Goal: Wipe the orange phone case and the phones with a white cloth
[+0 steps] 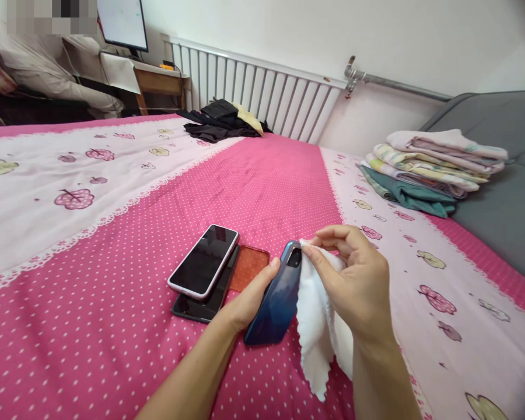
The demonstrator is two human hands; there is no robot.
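Observation:
My left hand [247, 300] grips a blue phone [275, 297] by its edge, back side up, tilted above the pink dotted bedspread [114, 326]. My right hand [354, 280] pinches a white cloth [319, 326] and presses it against the phone's top corner near the camera. Just left of my hands lie a phone with a pale rim [203, 261], screen up, resting partly on a black phone [201, 303], and an orange-red phone case [249, 267].
A stack of folded clothes [429, 166] sits at the right by a grey headboard [503, 198]. Dark clothes [221, 119] lie at the far end near a white radiator [262, 87]. A person sits at the far left by a desk with a monitor [122, 23].

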